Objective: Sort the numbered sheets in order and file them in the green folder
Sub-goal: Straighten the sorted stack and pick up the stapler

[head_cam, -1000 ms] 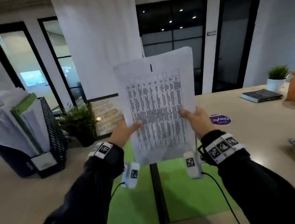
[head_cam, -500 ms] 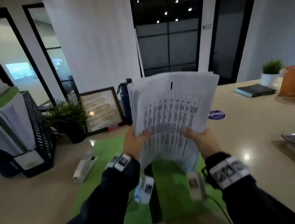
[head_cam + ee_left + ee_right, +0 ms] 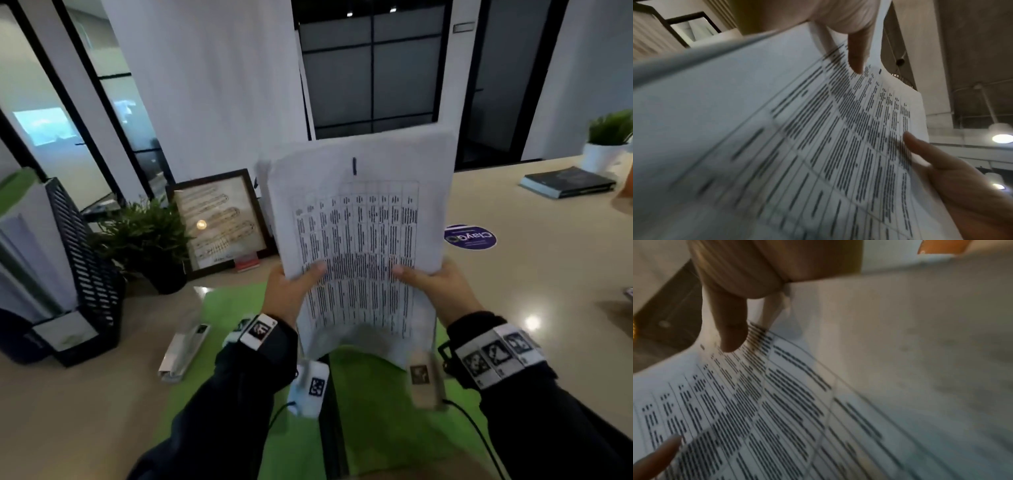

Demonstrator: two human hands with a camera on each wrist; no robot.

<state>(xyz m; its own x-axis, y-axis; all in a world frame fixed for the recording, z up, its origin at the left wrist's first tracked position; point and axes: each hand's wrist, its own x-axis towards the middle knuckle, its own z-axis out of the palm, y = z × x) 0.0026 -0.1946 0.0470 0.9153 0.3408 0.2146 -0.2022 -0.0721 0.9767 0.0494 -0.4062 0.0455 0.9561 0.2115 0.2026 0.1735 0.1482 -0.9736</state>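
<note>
Right, I've got the stack of sheets [image 3: 359,240] up off the surface [image 3: 548,308], upright over the open green folder [image 3: 376,411]. My left hand [image 3: 291,291] pinches the left edge, thumb on the printed table; my right hand [image 3: 435,287] grips the right edge the same way. Trouble spot: the bottom of the stack bows toward me and the sheets fan apart at the upper left, so they aren't squared. If either thumb loosens, I reckon loose pages slide out and scatter across the folder, scrambling the order. The top sheet shows a single dark mark, likely the 1, though it's too blurred to be sure.
</note>
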